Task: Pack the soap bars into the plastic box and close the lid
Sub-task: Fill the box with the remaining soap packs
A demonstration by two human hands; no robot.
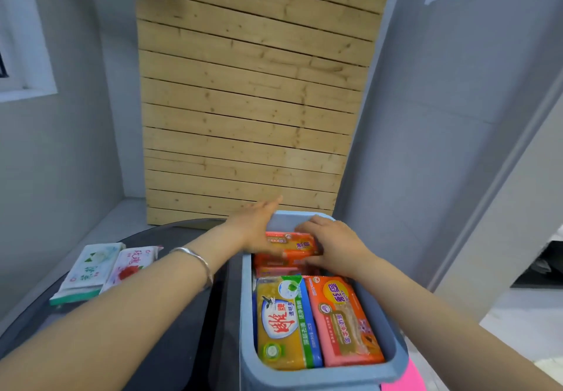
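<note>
Down at the far end of the blue-grey plastic box (248, 314), both hands busy on one orange soap bar (291, 242). Left hand (256, 227) flat and spread, fingers stretched past the far rim, palm pressed against the bar's left end rather than closed round it. Right hand (333, 246) curled loosely over the bar's right end, fingers bent onto the wrapper; how firm the hold, impossible to tell. Beneath that bar, more orange wrappers stacked deeper inside. Nearer the camera, packed flat side by side: a yellow soap bar with blue and green stripes (283, 323) on the left, a pink and orange soap bar (345, 322) on the right, touching. Silver bangle (198, 261) on the left wrist. Well apart on the dark table (170, 345), two white packets still unpacked, one green-printed (88, 272), one with a red flower (129, 264), just beside each other. Behind, a slatted wooden panel (253, 95) leaning against the grey wall.
</note>
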